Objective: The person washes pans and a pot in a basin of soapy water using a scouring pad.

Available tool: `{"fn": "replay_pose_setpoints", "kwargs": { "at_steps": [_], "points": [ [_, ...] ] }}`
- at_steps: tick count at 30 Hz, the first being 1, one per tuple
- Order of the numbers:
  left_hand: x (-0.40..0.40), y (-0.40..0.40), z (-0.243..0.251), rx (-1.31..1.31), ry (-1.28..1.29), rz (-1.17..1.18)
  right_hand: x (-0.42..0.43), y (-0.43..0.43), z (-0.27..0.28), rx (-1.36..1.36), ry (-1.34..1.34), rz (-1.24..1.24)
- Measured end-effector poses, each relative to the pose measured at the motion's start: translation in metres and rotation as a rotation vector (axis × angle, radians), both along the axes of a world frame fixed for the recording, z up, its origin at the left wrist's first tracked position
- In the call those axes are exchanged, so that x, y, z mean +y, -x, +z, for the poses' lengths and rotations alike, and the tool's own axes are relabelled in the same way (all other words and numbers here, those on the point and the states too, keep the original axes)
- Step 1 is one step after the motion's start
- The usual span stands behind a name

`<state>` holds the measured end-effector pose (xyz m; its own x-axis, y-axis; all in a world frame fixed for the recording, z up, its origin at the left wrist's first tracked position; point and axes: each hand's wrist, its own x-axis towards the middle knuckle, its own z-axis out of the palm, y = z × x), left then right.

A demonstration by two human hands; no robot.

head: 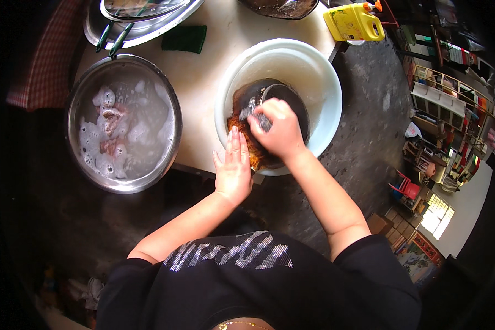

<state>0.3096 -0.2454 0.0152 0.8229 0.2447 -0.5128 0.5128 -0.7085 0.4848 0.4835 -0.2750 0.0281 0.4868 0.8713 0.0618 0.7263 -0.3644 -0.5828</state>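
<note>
In front of me a dark pan [295,108] with brown, scorched-looking patches sits inside a pale blue plastic basin [329,119]. My right hand [278,128] is over the pan, its fingers curled around a grey metal scouring pad [264,121] and slightly blurred. The pad meets the dark surface near a round raised ring. My left hand [234,169] holds the pan's near left side, palm down, with straight fingers lying along the brown area. Its underside is hidden.
Left of the basin is a steel bowl [126,189] of sudsy water with a sponge-like thing inside. Behind it are a dark green cloth [184,39] and a steel basin [165,31] bearing a glass lid [138,9]. A yellow jug [352,22] stands at the table's far right corner.
</note>
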Motion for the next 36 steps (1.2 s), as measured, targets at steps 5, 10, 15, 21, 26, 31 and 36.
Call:
{"fn": "replay_pose_setpoints", "kwargs": {
  "at_steps": [5, 10, 15, 21, 26, 31, 36],
  "points": [
    [-0.001, 0.001, -0.003, 0.036, -0.004, -0.035, -0.003, 0.024, 0.015, 0.000, 0.101, 0.172],
    [-0.003, -0.003, 0.002, -0.024, -0.025, 0.017, 0.025, -0.029, -0.033, -0.040, 0.013, 0.060],
    [-0.005, -0.003, -0.002, -0.064, -0.050, 0.015, 0.024, -0.102, -0.086, -0.144, 0.191, -0.181],
    [-0.007, -0.002, -0.008, -0.060, -0.089, 0.006, 0.028, -0.106, -0.083, -0.046, 0.422, -0.302],
    [-0.002, -0.003, -0.001, -0.002, -0.020, 0.025, 0.019, -0.043, -0.049, -0.009, 0.058, -0.149],
    [-0.001, -0.005, 0.001, 0.015, 0.033, 0.036, -0.003, -0.001, -0.006, 0.023, 0.054, -0.055],
    [-0.002, -0.003, -0.003, -0.002, 0.017, 0.026, -0.027, 0.022, 0.022, 0.063, 0.092, -0.035]
  ]
}}
